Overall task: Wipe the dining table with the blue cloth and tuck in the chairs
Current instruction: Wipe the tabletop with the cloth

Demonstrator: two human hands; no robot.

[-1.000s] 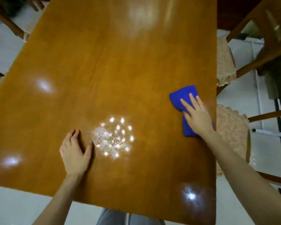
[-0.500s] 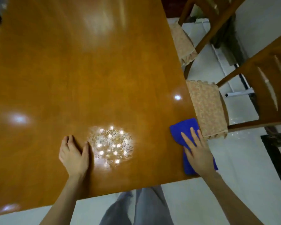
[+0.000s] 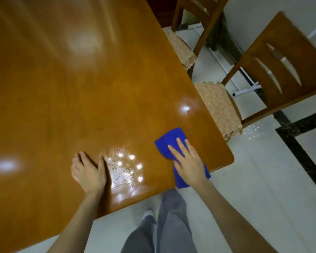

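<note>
Tabletop [image 3: 80,88] — glossy orange-brown wood, fills the left and centre. Near chair [image 3: 281,73] and far chair [image 3: 195,13], upper right, cushioned seats just beside its right edge. Left hand [image 3: 88,172], lower centre — flat, fingers relaxed, unmoved. Right hand [image 3: 189,162] presses straight-fingered on the blue cloth [image 3: 171,139], lower right, now slid inward from the right edge, near end overhanging.

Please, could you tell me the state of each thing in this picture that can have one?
blue cloth: bunched, on the table's near right corner, near end past the edge.
right hand: fingers straight, pressing on the cloth.
left hand: flat on the table, holding nothing.
dining table: glossy, showing lamp reflections.
near chair: not tucked in, seat out beside the table.
far chair: not tucked in, seat showing.
</note>
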